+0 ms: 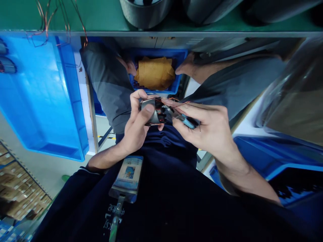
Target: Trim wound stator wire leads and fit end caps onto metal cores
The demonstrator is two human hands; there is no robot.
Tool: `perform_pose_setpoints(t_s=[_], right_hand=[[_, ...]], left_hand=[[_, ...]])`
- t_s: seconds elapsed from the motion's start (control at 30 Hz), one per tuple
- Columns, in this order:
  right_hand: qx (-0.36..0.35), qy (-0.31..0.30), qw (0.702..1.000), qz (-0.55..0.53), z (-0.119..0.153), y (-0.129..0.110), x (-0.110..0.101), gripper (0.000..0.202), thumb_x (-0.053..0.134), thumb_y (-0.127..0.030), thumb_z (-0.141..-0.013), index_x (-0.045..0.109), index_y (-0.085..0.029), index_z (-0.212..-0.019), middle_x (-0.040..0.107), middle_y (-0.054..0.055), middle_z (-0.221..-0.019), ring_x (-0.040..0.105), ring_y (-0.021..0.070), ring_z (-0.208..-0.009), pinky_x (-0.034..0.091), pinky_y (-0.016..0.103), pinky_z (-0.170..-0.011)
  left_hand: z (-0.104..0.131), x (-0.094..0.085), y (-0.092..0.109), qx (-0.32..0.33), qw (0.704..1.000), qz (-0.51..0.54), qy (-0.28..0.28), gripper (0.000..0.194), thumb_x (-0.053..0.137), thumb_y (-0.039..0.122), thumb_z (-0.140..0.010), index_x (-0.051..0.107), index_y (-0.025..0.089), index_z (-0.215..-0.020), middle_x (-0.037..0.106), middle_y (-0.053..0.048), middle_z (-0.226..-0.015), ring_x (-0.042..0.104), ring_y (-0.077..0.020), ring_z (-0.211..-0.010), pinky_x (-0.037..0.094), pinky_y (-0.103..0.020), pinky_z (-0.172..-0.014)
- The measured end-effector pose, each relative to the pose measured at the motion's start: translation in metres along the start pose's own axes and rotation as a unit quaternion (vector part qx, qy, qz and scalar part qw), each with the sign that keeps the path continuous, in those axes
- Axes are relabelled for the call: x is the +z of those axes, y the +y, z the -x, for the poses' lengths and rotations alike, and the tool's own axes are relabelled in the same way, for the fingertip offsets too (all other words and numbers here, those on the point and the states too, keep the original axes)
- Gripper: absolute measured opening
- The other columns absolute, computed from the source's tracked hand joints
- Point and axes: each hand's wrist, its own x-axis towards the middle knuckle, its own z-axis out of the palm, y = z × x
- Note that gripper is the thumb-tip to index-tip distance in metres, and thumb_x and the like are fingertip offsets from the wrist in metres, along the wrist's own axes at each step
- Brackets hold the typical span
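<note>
My left hand (137, 126) is wrapped round a small motor stator (152, 116), a grey metal ring with black slots and copper windings on the side that faces right. Its thumb presses on the metal outside. In my right hand (210, 126) is a pair of small pliers (188, 121) with light blue on the handle. The jaws point left, close to the wound end of the stator; whether they touch it I cannot tell. Thin copper wires (183, 103) run from the stator along the fingers of my right hand.
Ahead is a green bench (101, 16) with dark metal cylinders (146, 13) and loose copper wires (46, 20). A blue tray (45, 111) with other stators (7, 65) lies left. Between the feet sits a blue bin (176, 85) with brown paper (156, 74). More blue bins (277, 158) stand right.
</note>
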Motion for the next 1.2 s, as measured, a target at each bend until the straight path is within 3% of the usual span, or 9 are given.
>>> perform_pose_setpoints(t_s=[0.17, 0.33, 0.47, 0.6, 0.73, 0.87, 0.93, 1.03, 1.2], right_hand=[[0.065, -0.023, 0.997, 0.021, -0.002, -0.002, -0.009, 0.058, 0.073, -0.017, -0.108, 0.083, -0.034, -0.163, 0.094, 0.002, -0.13, 0.09, 0.0244, -0.1, 0.079, 0.043, -0.098], [0.013, -0.022, 0.989, 0.143, -0.006, -0.01, -0.01, 0.07, 0.07, -0.022, -0.107, 0.07, -0.035, -0.176, 0.075, 0.007, -0.111, 0.07, 0.0276, -0.1, 0.069, 0.05, -0.097], [-0.007, -0.013, 0.983, 0.182, -0.007, -0.019, -0.01, 0.073, 0.068, -0.024, -0.108, 0.064, -0.04, -0.179, 0.071, 0.009, -0.118, 0.068, 0.0317, -0.109, 0.061, 0.053, -0.1], [-0.021, 0.007, 0.981, 0.193, -0.008, -0.021, -0.009, 0.07, 0.065, -0.033, -0.113, 0.06, -0.041, -0.182, 0.072, 0.008, -0.121, 0.068, 0.0306, -0.11, 0.059, 0.053, -0.1], [-0.028, 0.022, 0.985, 0.171, -0.009, -0.025, -0.009, 0.063, 0.063, -0.04, -0.116, 0.065, -0.039, -0.179, 0.075, 0.007, -0.117, 0.069, 0.0279, -0.103, 0.061, 0.05, -0.095], [-0.024, 0.006, 0.993, 0.117, -0.009, -0.031, -0.009, 0.073, 0.068, -0.01, -0.106, 0.071, -0.036, -0.175, 0.089, 0.003, -0.121, 0.081, 0.0213, -0.094, 0.072, 0.038, -0.09], [-0.018, -0.012, 0.999, 0.05, -0.008, -0.031, -0.008, 0.081, 0.069, -0.002, -0.1, 0.071, -0.033, -0.175, 0.091, 0.001, -0.144, 0.09, 0.0215, -0.114, 0.076, 0.034, -0.104], [0.025, -0.04, 0.998, -0.038, -0.006, -0.028, -0.004, 0.084, 0.071, -0.002, -0.099, 0.069, -0.032, -0.178, 0.082, 0.001, -0.166, 0.087, 0.0264, -0.143, 0.074, 0.038, -0.123], [0.005, -0.023, 0.998, 0.05, -0.006, -0.029, 0.002, 0.084, 0.065, -0.005, -0.105, 0.063, -0.038, -0.182, 0.088, 0.0, -0.153, 0.092, 0.0226, -0.114, 0.079, 0.039, -0.108]], left_hand=[[-0.007, 0.003, 0.015, 0.017, 0.999, 0.036, -0.026, 0.042, 0.083, 0.058, -0.112, 0.05, 0.037, -0.126, 0.074, 0.0, -0.118, 0.074, -0.0176, -0.077, 0.059, -0.031, -0.058], [-0.002, 0.008, 0.01, 0.052, 0.999, -0.007, 0.004, 0.051, 0.085, 0.068, -0.109, 0.054, 0.036, -0.131, 0.07, -0.004, -0.132, 0.073, -0.0159, -0.08, 0.059, -0.028, -0.057], [0.002, 0.006, 0.003, 0.095, 0.993, -0.064, 0.024, 0.045, 0.08, 0.069, -0.111, 0.058, 0.037, -0.134, 0.072, -0.005, -0.137, 0.078, -0.0259, -0.117, 0.072, -0.038, -0.088], [0.0, 0.0, -0.001, 0.162, 0.979, -0.121, -0.001, 0.037, 0.076, 0.061, -0.114, 0.06, 0.037, -0.137, 0.072, -0.007, -0.136, 0.073, -0.0282, -0.13, 0.067, -0.05, -0.117], [-0.002, -0.001, -0.002, 0.225, 0.959, -0.17, -0.035, 0.038, 0.076, 0.059, -0.113, 0.06, 0.034, -0.137, 0.069, -0.008, -0.134, 0.071, -0.0281, -0.124, 0.069, -0.048, -0.109], [0.0, 0.005, 0.003, 0.213, 0.966, -0.138, -0.054, 0.031, 0.073, 0.057, -0.114, 0.062, 0.034, -0.13, 0.069, -0.008, -0.134, 0.071, -0.0283, -0.121, 0.068, -0.046, -0.104], [0.001, 0.01, 0.007, 0.185, 0.976, -0.112, -0.037, 0.021, 0.066, 0.052, -0.119, 0.064, 0.031, -0.123, 0.069, -0.009, -0.13, 0.07, -0.0272, -0.116, 0.066, -0.046, -0.103], [0.001, 0.017, 0.009, 0.172, 0.981, -0.084, 0.011, 0.017, 0.069, 0.045, -0.119, 0.065, 0.03, -0.111, 0.071, -0.008, -0.12, 0.07, -0.027, -0.108, 0.066, -0.047, -0.099], [-0.001, 0.023, 0.008, 0.164, 0.983, -0.067, 0.058, 0.022, 0.08, 0.047, -0.114, 0.066, 0.032, -0.106, 0.074, -0.005, -0.114, 0.072, -0.0261, -0.103, 0.07, -0.045, -0.093]])
